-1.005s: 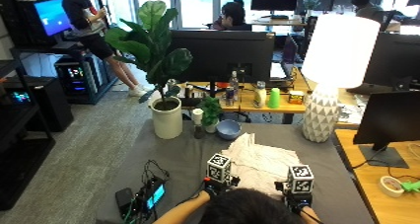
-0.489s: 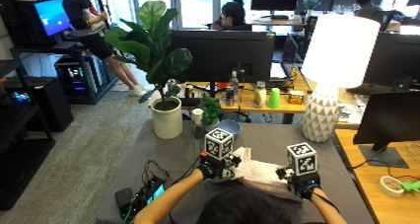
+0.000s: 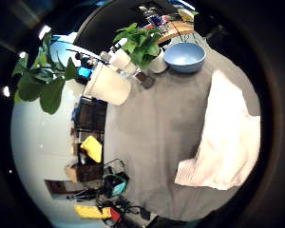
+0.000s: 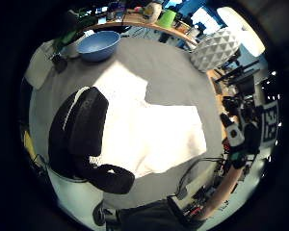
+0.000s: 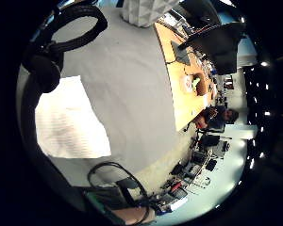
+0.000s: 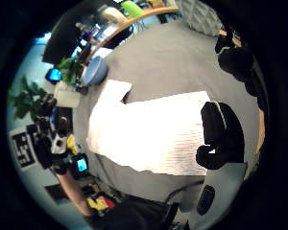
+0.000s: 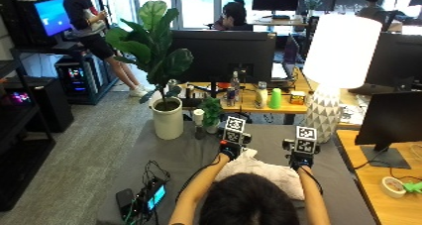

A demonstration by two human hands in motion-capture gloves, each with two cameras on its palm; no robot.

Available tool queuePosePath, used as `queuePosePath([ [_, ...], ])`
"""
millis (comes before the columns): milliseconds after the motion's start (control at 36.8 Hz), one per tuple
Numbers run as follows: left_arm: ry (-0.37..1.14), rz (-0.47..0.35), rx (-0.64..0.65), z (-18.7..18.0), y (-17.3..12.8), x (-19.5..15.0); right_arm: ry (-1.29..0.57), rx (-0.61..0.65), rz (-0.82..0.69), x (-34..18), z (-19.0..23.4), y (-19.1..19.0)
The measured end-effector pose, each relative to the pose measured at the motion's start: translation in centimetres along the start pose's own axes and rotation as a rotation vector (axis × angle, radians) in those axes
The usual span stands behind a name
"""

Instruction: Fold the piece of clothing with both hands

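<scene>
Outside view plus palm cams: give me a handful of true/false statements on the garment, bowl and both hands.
1. The white garment lies on the grey table. True.
2. The blue bowl sits on top of the garment. False: it stands on the bare table beyond it.
3. Both the left hand and the right hand are over the garment. True.
4. The garment is black. False: it is white.
5. A white lamp stands on the table. True.
</scene>
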State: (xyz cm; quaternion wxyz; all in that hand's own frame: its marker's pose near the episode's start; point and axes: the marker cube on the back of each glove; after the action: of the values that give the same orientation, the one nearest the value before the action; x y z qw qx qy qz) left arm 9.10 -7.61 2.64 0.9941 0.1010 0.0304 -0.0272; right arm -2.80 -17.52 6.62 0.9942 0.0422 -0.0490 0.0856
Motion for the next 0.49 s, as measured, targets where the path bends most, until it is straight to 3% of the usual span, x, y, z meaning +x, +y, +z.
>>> queuePosePath([
  [82,0.073,0.040,-0.073,1.0,1.5,0.2,0.028,-0.051,0.032,0.7,-0.2,1.2],
  [217,0.193,0.101,-0.322,5.2,5.2,1.2,0.064,-0.179,0.104,1.9,1.1,3.5],
  [353,0.132,0.054,-0.449,10.1,7.2,0.6,0.105,-0.248,0.177,3.2,5.3,4.2],
  [489,0.152,-0.023,-0.458,14.4,8.4,-0.4,0.116,-0.156,0.215,5.2,13.0,3.4],
])
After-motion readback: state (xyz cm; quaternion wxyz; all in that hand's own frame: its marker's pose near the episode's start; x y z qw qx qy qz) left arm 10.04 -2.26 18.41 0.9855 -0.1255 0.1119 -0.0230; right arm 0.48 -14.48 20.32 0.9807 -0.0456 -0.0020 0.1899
